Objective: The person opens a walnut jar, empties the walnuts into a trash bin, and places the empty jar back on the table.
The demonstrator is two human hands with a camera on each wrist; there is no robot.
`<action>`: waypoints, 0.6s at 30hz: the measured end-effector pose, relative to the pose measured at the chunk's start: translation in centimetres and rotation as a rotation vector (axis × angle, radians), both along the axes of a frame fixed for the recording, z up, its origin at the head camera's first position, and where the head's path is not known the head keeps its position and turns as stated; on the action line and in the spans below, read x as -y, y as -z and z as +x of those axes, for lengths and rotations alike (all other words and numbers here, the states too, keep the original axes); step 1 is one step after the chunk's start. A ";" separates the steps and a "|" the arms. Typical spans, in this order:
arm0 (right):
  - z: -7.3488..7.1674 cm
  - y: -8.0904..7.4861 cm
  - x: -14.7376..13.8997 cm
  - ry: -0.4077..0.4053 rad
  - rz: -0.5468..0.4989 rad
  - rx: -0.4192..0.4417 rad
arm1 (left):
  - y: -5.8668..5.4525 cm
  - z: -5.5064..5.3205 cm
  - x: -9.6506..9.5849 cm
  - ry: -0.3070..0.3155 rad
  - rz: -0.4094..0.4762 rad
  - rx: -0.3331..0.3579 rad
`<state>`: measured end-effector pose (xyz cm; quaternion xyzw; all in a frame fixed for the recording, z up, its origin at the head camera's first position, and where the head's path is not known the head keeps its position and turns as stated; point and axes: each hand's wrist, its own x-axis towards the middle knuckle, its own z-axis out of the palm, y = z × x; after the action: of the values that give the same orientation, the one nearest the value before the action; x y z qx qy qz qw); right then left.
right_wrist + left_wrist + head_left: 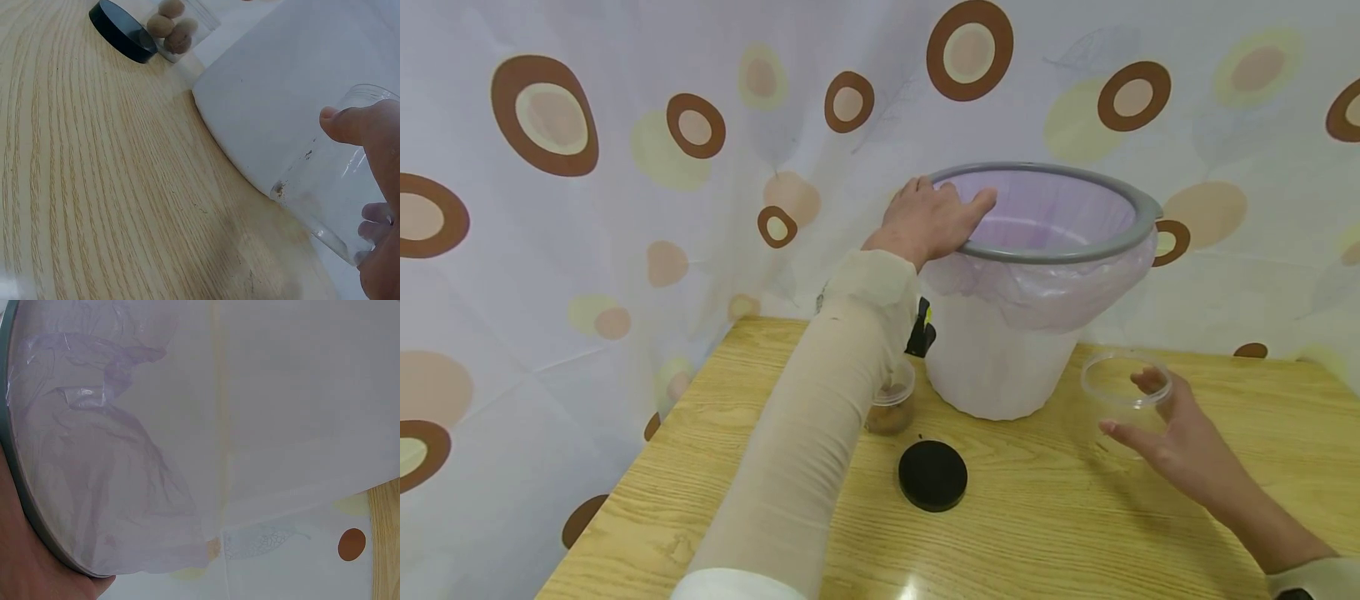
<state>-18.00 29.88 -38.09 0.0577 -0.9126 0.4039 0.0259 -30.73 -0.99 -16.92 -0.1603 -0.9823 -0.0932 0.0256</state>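
My left hand holds the grey rim of a white waste bin lined with a pale purple plastic bag. In the left wrist view, the left hand lies along the outside of that rim. At the bin's right, my right hand grips a clear plastic jar without a lid. Thumb and fingers lie on opposite sides of the jar, which has small brown crumbs near its base. Whether its base touches the table cannot be told.
A second clear jar with several round, brown walnut-like things stands left of the bin, partly behind my left arm. A round black lid lies on the wooden table. Patterned cloth hangs behind and at the left.
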 end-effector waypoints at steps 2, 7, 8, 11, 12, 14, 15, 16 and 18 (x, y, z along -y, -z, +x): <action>-0.1 0.3 0.0 -0.001 -0.012 -0.011 | 0.0 0.0 0.0 -0.001 0.001 -0.001; -0.6 1.2 0.1 -0.002 -0.049 -0.028 | 0.1 0.0 0.1 0.000 0.005 -0.010; -0.7 1.3 0.2 -0.001 -0.051 -0.026 | 0.1 0.0 0.1 0.000 0.005 -0.011; -0.9 1.8 0.3 0.001 -0.055 -0.010 | 0.1 0.0 0.1 0.001 0.006 -0.011; -1.0 2.0 0.3 0.002 -0.054 -0.003 | 0.1 0.0 0.1 0.001 0.007 -0.010; -1.1 2.3 0.4 0.004 -0.052 0.007 | 0.1 0.0 0.1 0.003 0.009 -0.008; -1.2 2.4 0.5 0.007 -0.049 0.008 | 0.0 0.0 0.1 0.005 0.010 -0.007; -1.2 2.5 0.5 0.008 -0.050 0.010 | 0.0 0.0 0.1 0.007 0.010 -0.006; -1.2 2.6 0.6 0.011 -0.060 0.009 | 0.0 0.0 0.1 0.008 0.014 -0.003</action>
<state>-19.23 29.24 -40.70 0.0503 -0.9004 0.4315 0.0258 -30.71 -1.11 -16.89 -0.1641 -0.9810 -0.0997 0.0279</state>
